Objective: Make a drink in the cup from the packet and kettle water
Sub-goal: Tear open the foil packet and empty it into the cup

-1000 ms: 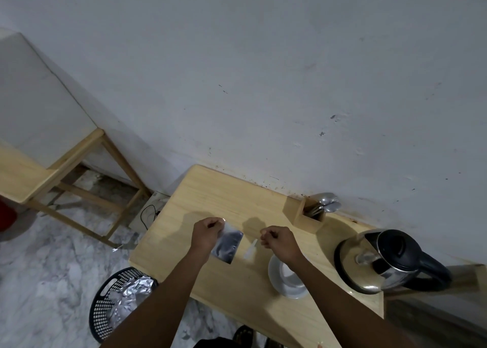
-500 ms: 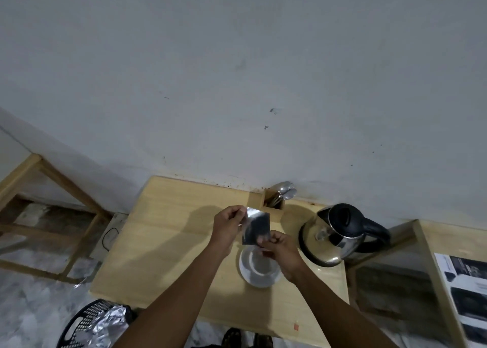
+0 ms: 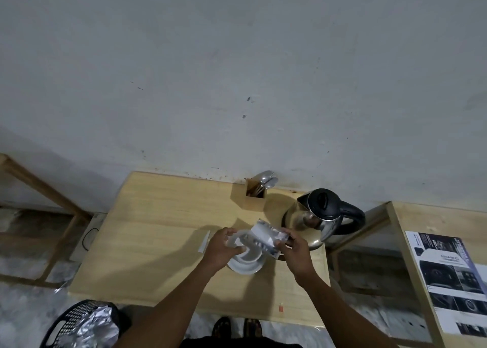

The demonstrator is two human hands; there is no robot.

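the packet point(image 3: 266, 238) is pinched at its far-right end by the fingers of the right hand point(image 3: 296, 250) and is tilted down toward the left hand point(image 3: 224, 247), with its lower end over the mouth of the cup point(image 3: 246, 251). the left hand is curled around the cup's near-left side, fingers closed on its wall, so the cup is steadied where it stands on a white saucer point(image 3: 243, 267), directly below and between both hands. whether powder is falling cannot be told; the packet's mouth is blurred.

the packet is judged to be light, thin and crinkly foil, soft enough to fold under pressure and a little slippery. it is best held by its sealed end or side edges, leaving the body free so the contents can slide out; a squeeze in the middle would likely trap the powder. the cup appears to be white ceramic, so it is expected to be stiff, fairly heavy for its size and breakable, and is well held around the wall.

the kettle point(image 3: 320, 216) stands just beyond and to the right of the right hand, its black handle turned away to the right. it is judged to be heavy when full and possibly hot on its steel body, so only the handle should be taken. a torn strip point(image 3: 204, 241) lies on the table point(image 3: 158, 229) just left of the left hand.
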